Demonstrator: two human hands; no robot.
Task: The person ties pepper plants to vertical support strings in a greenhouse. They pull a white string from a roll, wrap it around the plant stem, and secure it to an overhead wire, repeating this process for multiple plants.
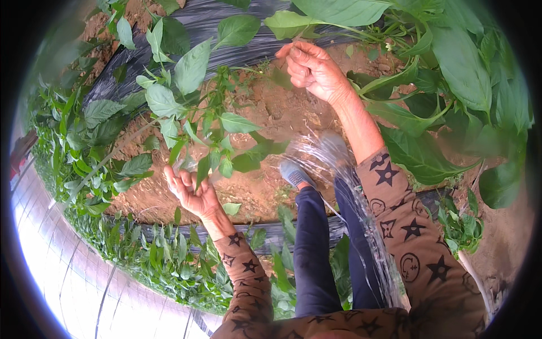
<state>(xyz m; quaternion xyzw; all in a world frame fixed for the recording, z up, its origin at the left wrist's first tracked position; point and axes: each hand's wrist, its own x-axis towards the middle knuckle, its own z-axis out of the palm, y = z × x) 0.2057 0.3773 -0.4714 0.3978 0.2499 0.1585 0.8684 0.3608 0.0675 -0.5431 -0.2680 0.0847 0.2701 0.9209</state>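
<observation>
My left hand [192, 193] is raised, palm up with fingers curled, beside the leafy stems of a pepper plant [220, 123]. A glossy bit of clear plastic strand [186, 163] shows at its fingertips. Farther forward, my right hand [311, 70] has thumb and forefinger pinched together below a broad pepper leaf [292, 23]. A faint, thin clear strand seems to come out of that pinch, though it is hard to make out. From my waist hangs a bundle of clear plastic twine [372, 241], its loose ends spread over my legs and feet.
Bare soil [271, 110] lies between beds covered in black plastic film [203, 25]. Large pepper leaves [457, 68] crowd close on the right, one plant bearing a small white flower [388, 46]. A taut line [114, 152] crosses at left. Bright greenhouse sheeting [55, 271] curves along the lower left.
</observation>
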